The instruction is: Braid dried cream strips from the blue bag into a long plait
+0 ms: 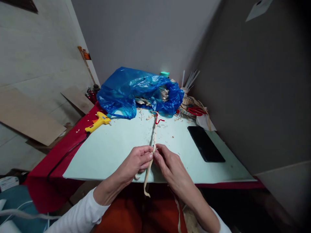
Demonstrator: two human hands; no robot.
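A pale braid [155,132] of flat plant-fibre strips runs away from me over the light sheet, its far end tied with red yarn [159,121]. My left hand [139,158] pinches the braid's near end between thumb and fingers. Close against it, my right hand [168,160] also has thumb and fingertips closed on the strips at the same spot. One loose strip [146,184] hangs down past the sheet's front edge between my hands. Another long strip [178,210] dangles below my right hand over the orange cloth on my lap.
An open blue plastic bag [121,90] with pale strips inside lies at the back. A yellow glue gun [98,122] with a black cord rests at left. On the right are a black phone [206,144], red-handled scissors [196,111] and white sticks [190,80] in a holder.
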